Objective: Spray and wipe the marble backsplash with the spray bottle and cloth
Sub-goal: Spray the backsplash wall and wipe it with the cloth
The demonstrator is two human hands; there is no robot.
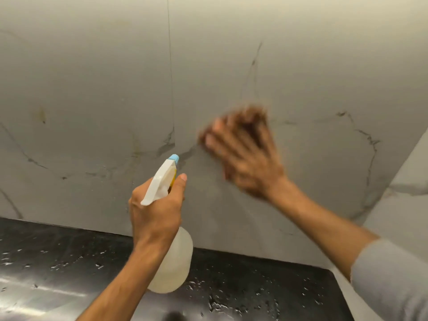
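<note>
While clamped in the left hand [155, 212], spray bottle [172, 262] upright, nozzle [174, 158] toward backsplash [92, 89]; right hand [245, 154] blurred, perhaps flat.

Marble backsplash [92, 89]: smooth, matt grey-white stone with thin dark veining and one vertical seam. Countertop [254, 286]: black, glossy, speckled with wet-looking droplets and reflections. Spray bottle [171, 262]: translucent, cloudy plastic body; opaque white plastic trigger head, pale blue nozzle tip. Sleeve [393, 281]: grey, soft matt fabric.
</note>
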